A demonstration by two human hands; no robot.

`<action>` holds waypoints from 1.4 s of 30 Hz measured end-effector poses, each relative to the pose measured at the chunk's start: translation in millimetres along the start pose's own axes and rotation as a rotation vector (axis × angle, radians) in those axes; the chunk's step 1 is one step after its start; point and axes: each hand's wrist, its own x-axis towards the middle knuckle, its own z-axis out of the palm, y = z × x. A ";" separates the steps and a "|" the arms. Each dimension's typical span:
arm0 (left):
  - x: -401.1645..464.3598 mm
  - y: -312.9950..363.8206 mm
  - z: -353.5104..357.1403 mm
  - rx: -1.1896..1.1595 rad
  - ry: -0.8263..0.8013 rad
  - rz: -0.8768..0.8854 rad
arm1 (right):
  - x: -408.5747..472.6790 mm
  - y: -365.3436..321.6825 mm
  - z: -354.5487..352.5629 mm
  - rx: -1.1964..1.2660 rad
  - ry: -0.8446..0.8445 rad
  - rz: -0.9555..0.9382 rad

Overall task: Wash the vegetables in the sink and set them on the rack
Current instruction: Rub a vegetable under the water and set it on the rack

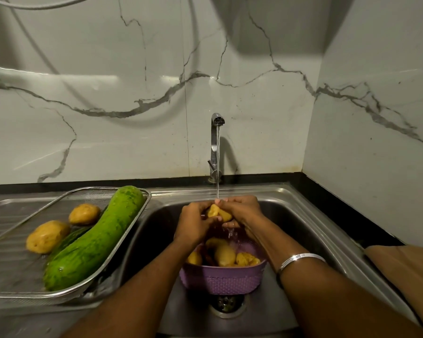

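My left hand (193, 220) and my right hand (242, 211) both grip a yellow potato (217, 212) over the steel sink (303, 215), right under the running water from the tap (216, 145). Below my hands a purple basket (222, 279) stands in the sink with several more potatoes (226, 256) in it. On the drainboard at the left lies a wire mesh rack (130, 228). It holds a big green gourd (95, 240), two potatoes (47, 236) (84, 214) and a darker green vegetable (67, 241) half hidden under the gourd.
The sink's drain (227, 304) shows just in front of the basket. A brown cloth (405, 272) lies on the black counter at the right. Marble wall panels close off the back and the right side.
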 end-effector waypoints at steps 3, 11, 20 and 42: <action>0.2 0.1 -0.7 -0.020 -0.002 -0.008 | 0.9 -3.4 -3.2 -0.028 0.009 0.016; 0.7 -3.2 -1.9 -0.031 -0.004 -0.033 | 3.7 2.0 -7.0 0.041 -0.048 0.078; -1.6 -4.6 -2.2 -0.083 -0.047 -0.053 | 6.0 3.7 -8.4 0.026 -0.073 0.067; 2.6 -2.0 1.3 0.124 -0.016 -0.026 | -3.4 1.3 0.5 -0.053 -0.002 0.034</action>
